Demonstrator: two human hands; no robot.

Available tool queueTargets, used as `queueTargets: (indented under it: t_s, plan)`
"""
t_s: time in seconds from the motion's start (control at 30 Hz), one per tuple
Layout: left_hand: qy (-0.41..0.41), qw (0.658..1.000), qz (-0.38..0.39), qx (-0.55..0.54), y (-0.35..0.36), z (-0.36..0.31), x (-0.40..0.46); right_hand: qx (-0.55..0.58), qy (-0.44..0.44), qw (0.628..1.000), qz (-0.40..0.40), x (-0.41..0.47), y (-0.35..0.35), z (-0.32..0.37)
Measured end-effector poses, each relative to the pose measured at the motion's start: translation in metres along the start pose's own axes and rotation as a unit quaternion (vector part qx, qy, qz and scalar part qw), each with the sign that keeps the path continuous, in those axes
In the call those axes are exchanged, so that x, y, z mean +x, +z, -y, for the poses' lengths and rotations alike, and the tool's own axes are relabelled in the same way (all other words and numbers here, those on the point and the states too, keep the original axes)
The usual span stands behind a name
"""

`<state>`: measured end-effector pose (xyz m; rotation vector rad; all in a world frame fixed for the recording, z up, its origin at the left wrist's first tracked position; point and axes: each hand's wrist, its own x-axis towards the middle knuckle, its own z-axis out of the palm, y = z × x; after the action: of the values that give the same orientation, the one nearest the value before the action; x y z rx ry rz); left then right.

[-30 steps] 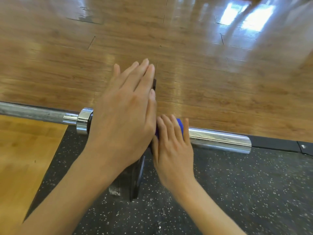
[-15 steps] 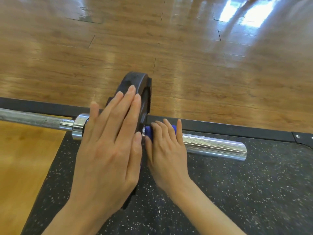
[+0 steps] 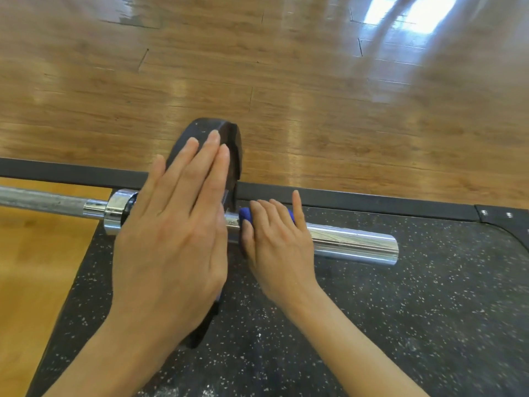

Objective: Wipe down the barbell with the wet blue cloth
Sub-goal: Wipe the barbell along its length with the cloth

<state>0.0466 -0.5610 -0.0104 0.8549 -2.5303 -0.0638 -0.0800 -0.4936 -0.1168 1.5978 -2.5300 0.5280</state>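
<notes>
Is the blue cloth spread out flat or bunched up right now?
Bunched up. The blue cloth shows only as a small wad under the right hand, pressed on the barbell sleeve beside the weight plate.

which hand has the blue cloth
The right hand, pressing the cloth on the sleeve. The left hand lies flat on the plate.

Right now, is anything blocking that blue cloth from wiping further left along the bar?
Yes. The black weight plate sits on the chrome sleeve just left of the blue cloth; the left hand rests flat on it.
</notes>
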Motion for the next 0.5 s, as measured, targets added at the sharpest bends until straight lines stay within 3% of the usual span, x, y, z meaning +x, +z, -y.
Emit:
queueTargets:
  t_s: [0.17,0.33,0.5]
  plan:
    - [-0.008,1.0,-0.008,0.002,0.0,-0.004,-0.002,-0.032,0.064,0.997,-0.028,-0.011,-0.01,-0.019]
    - [-0.009,1.0,-0.019,-0.011,0.003,-0.002,-0.004,-0.037,-0.006,0.999,0.008,0.003,-0.008,-0.011]
    - [-0.009,1.0,-0.023,-0.004,0.001,-0.004,-0.006,-0.057,0.047,0.997,0.01,-0.003,-0.014,-0.015]
